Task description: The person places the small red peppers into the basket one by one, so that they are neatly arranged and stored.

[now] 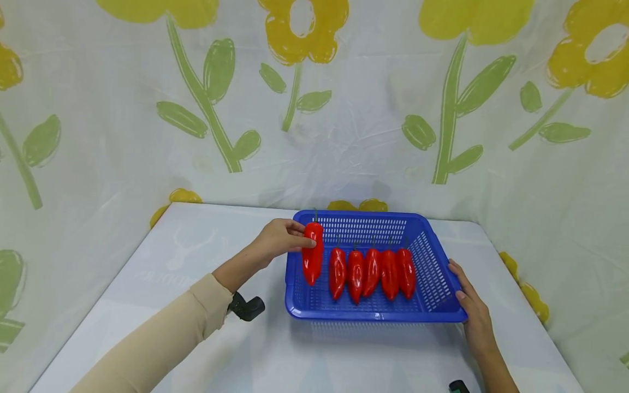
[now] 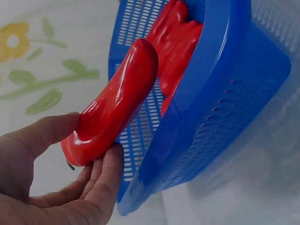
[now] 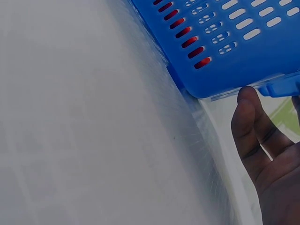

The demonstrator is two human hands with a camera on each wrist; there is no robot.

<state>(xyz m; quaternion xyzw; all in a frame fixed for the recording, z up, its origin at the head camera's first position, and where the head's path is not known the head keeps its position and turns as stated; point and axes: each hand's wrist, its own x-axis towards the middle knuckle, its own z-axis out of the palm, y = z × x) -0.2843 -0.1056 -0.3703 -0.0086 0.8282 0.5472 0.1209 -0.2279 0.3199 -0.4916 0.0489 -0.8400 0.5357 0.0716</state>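
Observation:
A glossy red pepper [image 1: 313,254] with a thin dark stem is pinched between thumb and fingers of my left hand [image 1: 282,240]. It hangs stem up over the left side of the blue plastic basket [image 1: 344,316]. Inside, several similar red peppers [image 1: 356,273] lie side by side in a row, stems toward the back. My right hand [image 1: 475,319] holds the basket's right rim near its front corner, thumb at the edge and fingers along the outside. From the left wrist, the held pepper [image 2: 112,105] shows its rounded tip pointing toward the basket [image 2: 201,126].
The basket stands toward the back right of a white table [image 1: 206,349]. A curtain with printed flowers [image 1: 344,153] hangs behind and at both sides. Black wrist gear [image 1: 247,307] shows by the left sleeve.

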